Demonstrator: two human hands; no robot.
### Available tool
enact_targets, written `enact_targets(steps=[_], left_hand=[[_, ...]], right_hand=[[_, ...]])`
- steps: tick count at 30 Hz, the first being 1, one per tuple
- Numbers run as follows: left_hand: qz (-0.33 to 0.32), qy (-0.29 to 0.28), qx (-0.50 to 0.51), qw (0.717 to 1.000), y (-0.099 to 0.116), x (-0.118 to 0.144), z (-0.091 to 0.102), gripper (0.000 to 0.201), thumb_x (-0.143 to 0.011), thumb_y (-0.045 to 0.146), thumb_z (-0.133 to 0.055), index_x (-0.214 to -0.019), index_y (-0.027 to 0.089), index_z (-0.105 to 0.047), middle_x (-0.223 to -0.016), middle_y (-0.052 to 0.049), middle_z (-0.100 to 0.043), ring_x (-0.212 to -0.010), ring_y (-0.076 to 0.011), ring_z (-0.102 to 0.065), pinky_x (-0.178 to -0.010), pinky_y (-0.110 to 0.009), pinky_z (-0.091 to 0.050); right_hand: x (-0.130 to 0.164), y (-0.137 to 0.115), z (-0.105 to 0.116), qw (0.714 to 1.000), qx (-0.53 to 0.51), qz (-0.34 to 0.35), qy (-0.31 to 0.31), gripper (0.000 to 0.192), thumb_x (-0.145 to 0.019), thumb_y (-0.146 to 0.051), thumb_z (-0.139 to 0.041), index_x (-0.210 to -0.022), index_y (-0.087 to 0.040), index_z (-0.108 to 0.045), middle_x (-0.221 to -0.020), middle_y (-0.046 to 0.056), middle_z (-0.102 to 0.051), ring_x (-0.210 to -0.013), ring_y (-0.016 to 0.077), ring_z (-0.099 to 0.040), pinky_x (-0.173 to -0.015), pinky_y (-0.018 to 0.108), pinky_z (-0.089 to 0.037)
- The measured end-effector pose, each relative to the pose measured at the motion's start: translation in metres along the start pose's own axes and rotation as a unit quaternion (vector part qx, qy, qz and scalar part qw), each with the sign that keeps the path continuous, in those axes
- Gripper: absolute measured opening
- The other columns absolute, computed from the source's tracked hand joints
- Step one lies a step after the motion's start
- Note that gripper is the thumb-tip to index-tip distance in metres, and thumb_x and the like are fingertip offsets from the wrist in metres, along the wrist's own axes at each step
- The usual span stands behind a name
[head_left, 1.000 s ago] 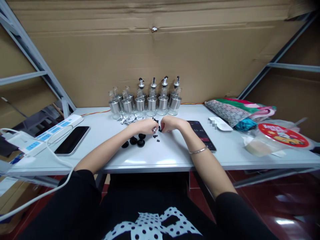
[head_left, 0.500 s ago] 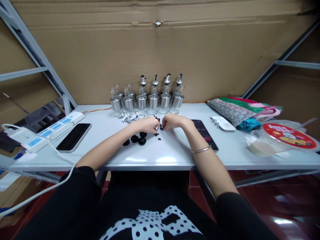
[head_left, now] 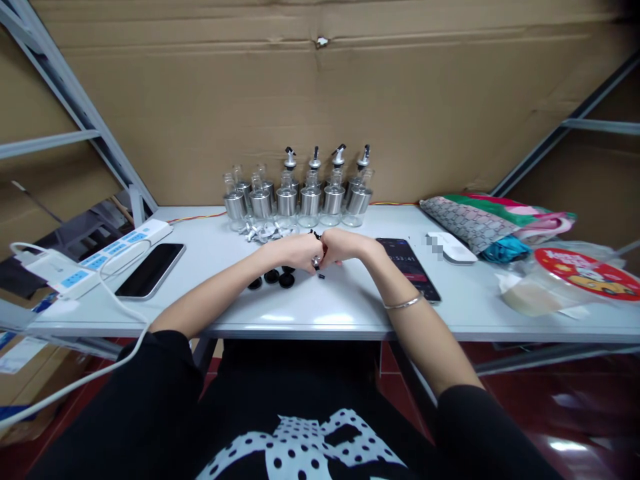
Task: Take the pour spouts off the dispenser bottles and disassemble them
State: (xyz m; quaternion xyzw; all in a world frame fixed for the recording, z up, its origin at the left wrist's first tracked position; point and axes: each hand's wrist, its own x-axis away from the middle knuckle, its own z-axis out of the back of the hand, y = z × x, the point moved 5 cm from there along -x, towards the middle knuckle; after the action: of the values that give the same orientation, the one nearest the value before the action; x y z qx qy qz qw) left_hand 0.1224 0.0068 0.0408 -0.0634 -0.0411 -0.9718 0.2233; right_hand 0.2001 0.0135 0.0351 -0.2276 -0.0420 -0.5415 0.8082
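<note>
My left hand [head_left: 305,252] is closed low over the tabletop, and a small shiny silver piece [head_left: 316,261] shows at its fingers; whether it is gripped or worn, I cannot tell. Against it, knuckles touching, is my right hand [head_left: 341,245], also closed, its fingertips hidden. Small black pieces [head_left: 321,276] lie by the fingers, with more just behind the hands. Round black stoppers [head_left: 287,280] sit below my left wrist. A pile of silver-grey pourer parts [head_left: 267,231] lies behind my left forearm.
Glass bottles with steel sleeves [head_left: 311,200] stand in rows at the back, several topped with pourers [head_left: 339,157]. A lit phone [head_left: 413,270] lies right, a dark phone [head_left: 151,270] and power strip [head_left: 120,253] left. Bags [head_left: 495,223] and a lidded tub [head_left: 585,273] crowd the right side.
My right hand has moved left and now meets my left hand, covering some of the small black pieces between them. The view has shifted slightly.
</note>
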Motion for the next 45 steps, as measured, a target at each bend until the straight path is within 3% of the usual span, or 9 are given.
enact_targets(steps=[6,12,19,22,27,30,35,40,45], left_hand=[[0.019,-0.004,-0.009,1.000,-0.002,0.000,-0.001,0.016,-0.072,0.021,-0.070,-0.086,0.019,-0.076,-0.081,-0.004,-0.072,-0.070,-0.0157,-0.060,-0.056,-0.024,-0.034],[0.019,-0.005,-0.016,1.000,0.001,0.001,-0.003,0.017,-0.073,0.019,-0.068,-0.088,0.020,-0.076,-0.080,-0.003,-0.073,-0.070,-0.0151,-0.061,-0.057,-0.023,-0.036],[0.023,-0.007,-0.024,0.999,-0.001,0.001,-0.008,0.018,-0.075,0.017,-0.063,-0.088,0.018,-0.076,-0.079,-0.005,-0.072,-0.071,-0.0161,-0.061,-0.058,-0.024,-0.037],[0.021,-0.002,-0.002,1.000,-0.002,0.003,-0.009,0.019,-0.074,0.016,-0.063,-0.087,0.018,-0.075,-0.079,-0.005,-0.072,-0.071,-0.0167,-0.061,-0.060,-0.024,-0.039],[0.033,0.033,0.015,0.999,0.002,0.009,-0.014,0.020,-0.074,0.013,-0.058,-0.085,0.017,-0.074,-0.081,-0.007,-0.071,-0.072,-0.0182,-0.062,-0.062,-0.025,-0.042],[0.044,0.048,-0.016,0.998,0.006,0.013,-0.016,0.018,-0.075,0.014,-0.056,-0.080,0.015,-0.073,-0.077,-0.009,-0.069,-0.069,-0.0187,-0.061,-0.059,-0.026,-0.041],[0.031,0.059,-0.028,0.997,0.011,0.019,-0.014,0.019,-0.075,0.014,-0.053,-0.079,0.015,-0.071,-0.077,-0.009,-0.069,-0.071,-0.0191,-0.061,-0.060,-0.026,-0.040],[0.020,0.089,-0.016,0.996,0.010,0.020,-0.013,0.024,-0.078,0.013,-0.049,-0.083,0.018,-0.071,-0.086,-0.006,-0.069,-0.072,-0.0152,-0.061,-0.060,-0.024,-0.038],[0.015,0.101,-0.007,0.995,0.007,0.018,-0.017,0.026,-0.082,0.013,-0.048,-0.094,0.019,-0.071,-0.096,-0.006,-0.067,-0.079,-0.0155,-0.062,-0.061,-0.024,-0.038]], right_hand=[[-0.007,0.001,-0.005,0.999,0.014,0.029,0.005,0.005,-0.061,-0.016,-0.069,-0.064,-0.013,-0.071,-0.049,0.000,-0.061,-0.048,0.0121,-0.053,-0.052,0.021,-0.042],[-0.008,0.000,-0.009,0.999,0.016,0.032,0.001,0.012,-0.060,-0.013,-0.067,-0.071,-0.013,-0.074,-0.051,0.000,-0.063,-0.050,0.0126,-0.056,-0.052,0.020,-0.043],[-0.003,-0.007,-0.011,0.998,0.058,-0.024,-0.023,0.015,-0.066,-0.008,-0.065,-0.077,-0.010,-0.074,-0.055,0.004,-0.066,-0.051,0.0131,-0.059,-0.054,0.020,-0.044],[0.001,-0.010,-0.011,0.997,0.071,-0.011,-0.009,0.014,-0.068,-0.009,-0.063,-0.077,-0.010,-0.074,-0.064,0.007,-0.070,-0.053,0.0144,-0.060,-0.052,0.021,-0.043],[0.012,-0.012,-0.012,0.991,0.118,0.019,0.053,0.015,-0.069,-0.010,-0.065,-0.081,-0.008,-0.074,-0.083,0.015,-0.073,-0.075,0.0224,-0.064,-0.061,0.024,-0.043],[0.017,-0.009,-0.017,0.991,0.101,0.049,0.072,0.012,-0.070,-0.011,-0.064,-0.078,-0.009,-0.073,-0.079,0.011,-0.072,-0.072,0.0202,-0.062,-0.063,0.025,-0.042],[0.024,0.006,-0.020,0.991,-0.031,0.105,0.075,0.012,-0.072,-0.012,-0.059,-0.077,-0.012,-0.070,-0.069,0.003,-0.068,-0.064,0.0135,-0.057,-0.063,0.022,-0.041],[0.032,0.026,-0.004,0.985,-0.084,0.052,0.141,0.007,-0.069,-0.009,-0.055,-0.068,-0.015,-0.058,-0.055,-0.003,-0.060,-0.053,0.0107,-0.052,-0.058,0.021,-0.038],[0.033,0.026,-0.003,0.986,-0.059,0.051,0.149,0.012,-0.065,-0.009,-0.054,-0.063,-0.018,-0.047,-0.057,-0.005,-0.052,-0.053,0.0089,-0.044,-0.055,0.020,-0.032]])
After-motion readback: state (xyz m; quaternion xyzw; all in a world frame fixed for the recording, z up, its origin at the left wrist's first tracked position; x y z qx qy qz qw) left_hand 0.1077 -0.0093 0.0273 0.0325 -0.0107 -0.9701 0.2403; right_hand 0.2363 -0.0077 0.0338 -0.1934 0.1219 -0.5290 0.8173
